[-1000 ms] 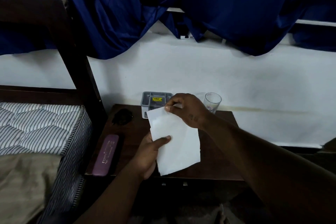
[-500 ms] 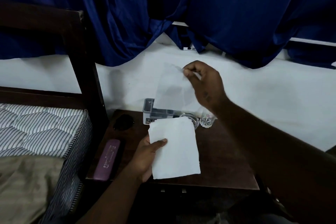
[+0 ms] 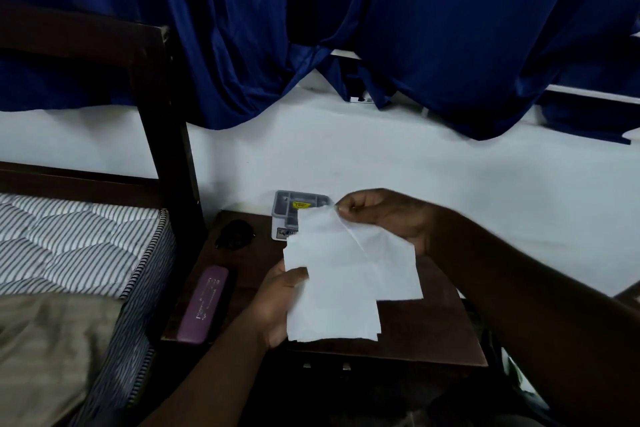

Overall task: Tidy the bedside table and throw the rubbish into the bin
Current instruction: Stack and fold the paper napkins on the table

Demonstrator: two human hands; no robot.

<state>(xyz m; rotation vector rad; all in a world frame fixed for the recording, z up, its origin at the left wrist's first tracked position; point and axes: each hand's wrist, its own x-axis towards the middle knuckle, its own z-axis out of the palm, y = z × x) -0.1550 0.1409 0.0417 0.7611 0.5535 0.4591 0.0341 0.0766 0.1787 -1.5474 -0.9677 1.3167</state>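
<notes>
Left hand (image 3: 277,302) is pinching the lower sheet (image 3: 332,315) by its left edge, thumb on top, while the right hand (image 3: 384,215) is nipping the upper sheet (image 3: 360,253) at its top corner, fingers pressed together. Both papers are overlapping at centre frame, hanging above the table (image 3: 426,333). A purple case (image 3: 204,305) is lying along the table's left edge, a dark object (image 3: 235,234) sitting further back, a grey tray (image 3: 294,208) standing against the wall.
</notes>
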